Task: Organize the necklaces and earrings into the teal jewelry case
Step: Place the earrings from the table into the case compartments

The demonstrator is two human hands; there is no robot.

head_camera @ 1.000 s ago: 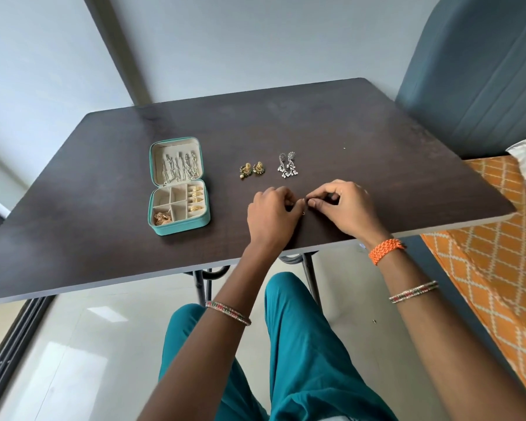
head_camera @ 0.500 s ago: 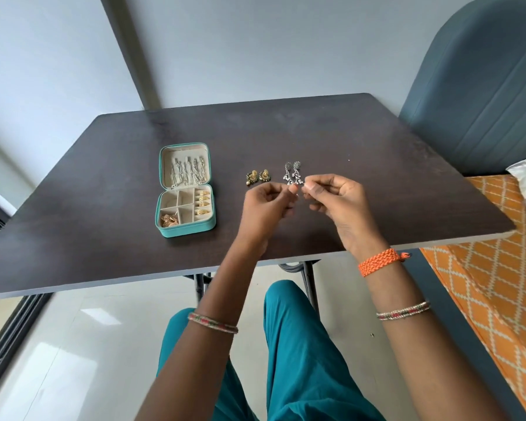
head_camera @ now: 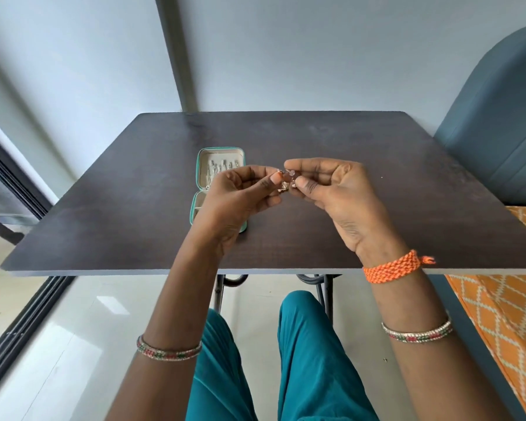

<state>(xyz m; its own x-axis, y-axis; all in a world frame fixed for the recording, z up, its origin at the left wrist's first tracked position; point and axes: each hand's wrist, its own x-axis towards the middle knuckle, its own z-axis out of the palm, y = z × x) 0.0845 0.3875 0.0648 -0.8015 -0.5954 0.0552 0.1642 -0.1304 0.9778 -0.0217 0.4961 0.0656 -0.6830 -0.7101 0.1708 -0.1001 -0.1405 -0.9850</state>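
Your left hand (head_camera: pixel 237 196) and right hand (head_camera: pixel 331 189) both pinch a small earring (head_camera: pixel 286 182) with their fingers clamped on it, above the desk (head_camera: pixel 377 177). The open teal jewelry case (head_camera: pixel 199 180) lies at nine o'clock of it.

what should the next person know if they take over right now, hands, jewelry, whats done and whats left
Left hand: raised above the table, fingers pinching a small earring.
Right hand: raised too, fingers pinching the same earring from the other side.
Teal case: open on the table, partly hidden behind the left hand; its lid already holds a row of silver pieces.
Done: some jewelry is stored in the lid.
Left: put the held earring into the case. The hands hide the table behind them and most of the tray, so check there for more pieces.
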